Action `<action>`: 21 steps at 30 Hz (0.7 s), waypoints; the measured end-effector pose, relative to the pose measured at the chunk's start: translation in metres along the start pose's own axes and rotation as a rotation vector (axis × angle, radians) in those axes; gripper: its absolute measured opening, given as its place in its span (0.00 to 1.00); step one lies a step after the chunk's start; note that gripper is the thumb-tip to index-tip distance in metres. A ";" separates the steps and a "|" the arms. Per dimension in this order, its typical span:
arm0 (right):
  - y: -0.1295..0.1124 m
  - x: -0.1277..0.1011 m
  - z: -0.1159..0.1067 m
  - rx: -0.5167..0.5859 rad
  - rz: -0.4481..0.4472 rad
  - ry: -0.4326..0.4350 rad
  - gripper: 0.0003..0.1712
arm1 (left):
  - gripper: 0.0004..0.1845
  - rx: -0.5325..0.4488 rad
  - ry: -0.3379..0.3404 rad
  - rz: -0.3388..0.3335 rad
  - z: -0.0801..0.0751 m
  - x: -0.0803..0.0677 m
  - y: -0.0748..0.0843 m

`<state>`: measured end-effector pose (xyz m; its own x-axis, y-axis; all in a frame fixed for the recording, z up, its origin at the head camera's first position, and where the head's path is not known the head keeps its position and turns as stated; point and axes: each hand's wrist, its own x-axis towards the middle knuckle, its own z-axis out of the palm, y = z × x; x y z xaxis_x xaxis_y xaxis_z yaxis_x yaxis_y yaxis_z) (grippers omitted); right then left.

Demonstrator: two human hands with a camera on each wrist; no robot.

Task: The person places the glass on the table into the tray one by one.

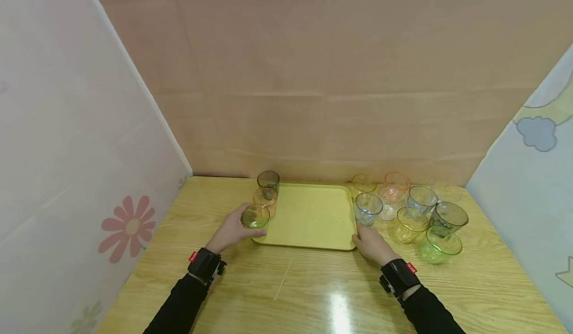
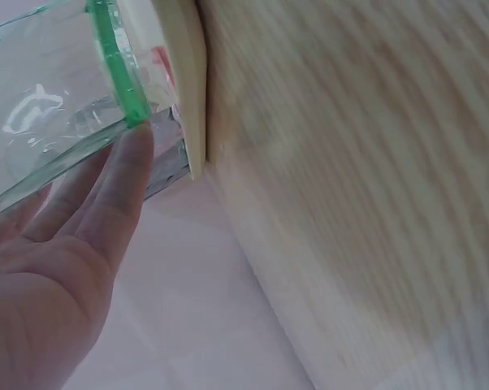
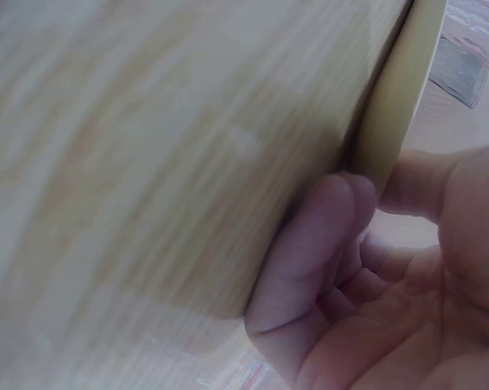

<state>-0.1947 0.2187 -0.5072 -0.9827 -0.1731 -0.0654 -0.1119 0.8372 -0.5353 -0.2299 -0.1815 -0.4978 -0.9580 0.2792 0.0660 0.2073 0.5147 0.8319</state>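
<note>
Left hand [image 1: 233, 230] sits lower left of centre, fingers wrapped round a green-rimmed clear glass cup [image 1: 255, 217], upright at the front-left corner of the flat yellow plastic tray [image 1: 309, 217]. Right hand [image 1: 372, 244] curls on the tray's front-right corner. Tray lies on the wooden tabletop [image 1: 313, 289], long axis left-right.

My left hand [image 1: 233, 230] grips green-rimmed glass [image 1: 255, 217], upright, at yellow tray [image 1: 309, 214] near-left corner. My right hand [image 1: 371, 244] holds tray's near-right corner.
</note>
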 end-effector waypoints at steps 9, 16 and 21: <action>-0.001 0.000 0.001 -0.001 -0.003 0.003 0.06 | 0.46 0.004 -0.016 -0.019 0.007 0.000 -0.004; -0.001 0.000 0.000 -0.004 -0.003 0.014 0.05 | 0.48 0.020 -0.003 -0.015 0.010 0.002 -0.004; -0.001 0.001 0.000 0.005 -0.012 0.011 0.06 | 0.47 0.019 -0.016 -0.020 0.012 0.002 -0.006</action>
<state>-0.1954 0.2179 -0.5071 -0.9829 -0.1772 -0.0500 -0.1227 0.8328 -0.5398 -0.2308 -0.1742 -0.5090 -0.9586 0.2819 0.0408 0.1924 0.5354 0.8224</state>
